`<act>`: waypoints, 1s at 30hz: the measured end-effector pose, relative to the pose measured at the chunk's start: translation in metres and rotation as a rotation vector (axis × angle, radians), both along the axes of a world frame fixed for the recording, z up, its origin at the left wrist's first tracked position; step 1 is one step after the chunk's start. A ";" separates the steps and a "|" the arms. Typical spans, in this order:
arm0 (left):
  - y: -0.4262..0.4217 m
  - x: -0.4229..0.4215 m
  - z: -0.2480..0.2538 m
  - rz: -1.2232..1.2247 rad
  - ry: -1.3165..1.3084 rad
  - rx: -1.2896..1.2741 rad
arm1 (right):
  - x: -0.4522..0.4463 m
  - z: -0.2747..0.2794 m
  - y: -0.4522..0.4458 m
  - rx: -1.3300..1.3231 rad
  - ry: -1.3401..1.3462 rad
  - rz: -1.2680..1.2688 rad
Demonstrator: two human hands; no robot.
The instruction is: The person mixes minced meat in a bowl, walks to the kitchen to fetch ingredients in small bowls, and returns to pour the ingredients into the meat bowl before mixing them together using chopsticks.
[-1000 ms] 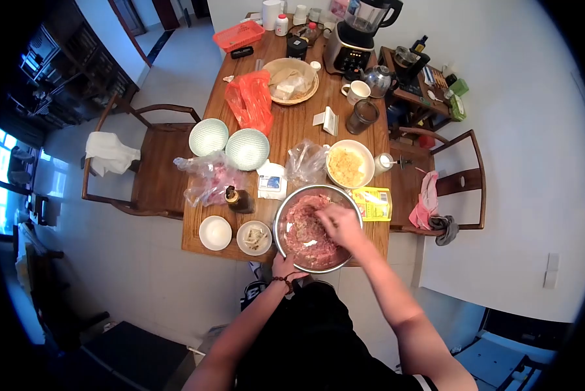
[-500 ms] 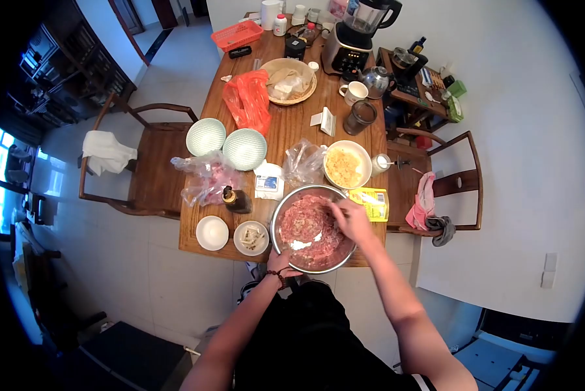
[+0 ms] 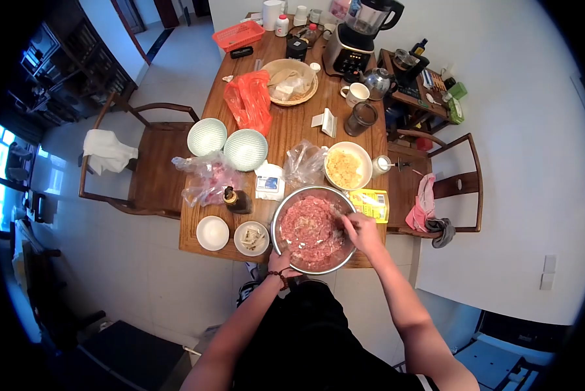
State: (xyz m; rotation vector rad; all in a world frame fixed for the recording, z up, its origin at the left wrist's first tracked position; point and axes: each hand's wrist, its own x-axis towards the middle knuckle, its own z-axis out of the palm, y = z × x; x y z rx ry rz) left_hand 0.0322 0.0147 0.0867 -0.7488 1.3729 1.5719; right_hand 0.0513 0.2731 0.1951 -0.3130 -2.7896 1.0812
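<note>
A wide steel mixing bowl stands at the table's near edge, holding pink minced meat with pale bits pressed into it. My left hand grips its near-left rim, thumb on the inside. Over the right side of the bowl, my right hand is closed, fingers pointing down at the meat; a thin dark shape near the fingertips is too unclear to name. Left of the bowl are a small white bowl with pale pieces, another white bowl and a dark bottle.
Behind the mixing bowl sit a bowl of yellowish crumbly food, a yellow packet, a clear plastic bag and a white packet. Farther back are two pale green bowls, a red bag and a blender. Chairs flank the table.
My right hand has moved right and toward me, along the bowl's right side. The meat's surface has shifted, and its bright glossy patch has shrunk. My left hand stays on the rim.
</note>
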 end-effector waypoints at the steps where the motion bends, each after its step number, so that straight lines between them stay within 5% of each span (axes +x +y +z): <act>1: 0.000 0.000 0.001 0.003 -0.002 -0.001 | 0.005 0.008 -0.003 -0.018 -0.062 0.018; 4: 0.000 0.004 0.003 0.003 0.014 -0.025 | 0.007 -0.008 -0.049 -0.132 0.029 0.256; 7: 0.000 0.000 0.003 0.022 0.034 0.011 | -0.028 -0.010 -0.070 -0.182 0.263 0.171; 14: -0.002 0.005 -0.005 0.023 0.030 0.017 | 0.021 -0.003 -0.011 -0.059 -0.004 -0.084; 16: 0.002 0.002 0.002 0.024 0.041 0.006 | 0.024 -0.003 -0.036 -0.037 0.009 0.195; 20: 0.000 0.001 0.004 0.007 0.047 0.010 | -0.011 -0.005 -0.070 -0.207 0.062 0.254; 22: 0.000 0.005 -0.009 0.020 0.048 -0.020 | -0.024 -0.007 -0.057 -0.125 0.248 0.084; 26: -0.001 0.006 -0.012 0.028 0.030 -0.016 | 0.008 -0.013 -0.007 -0.007 0.058 -0.051; 30: 0.001 0.004 -0.010 0.025 0.046 -0.001 | 0.021 -0.018 -0.051 -0.029 0.037 0.260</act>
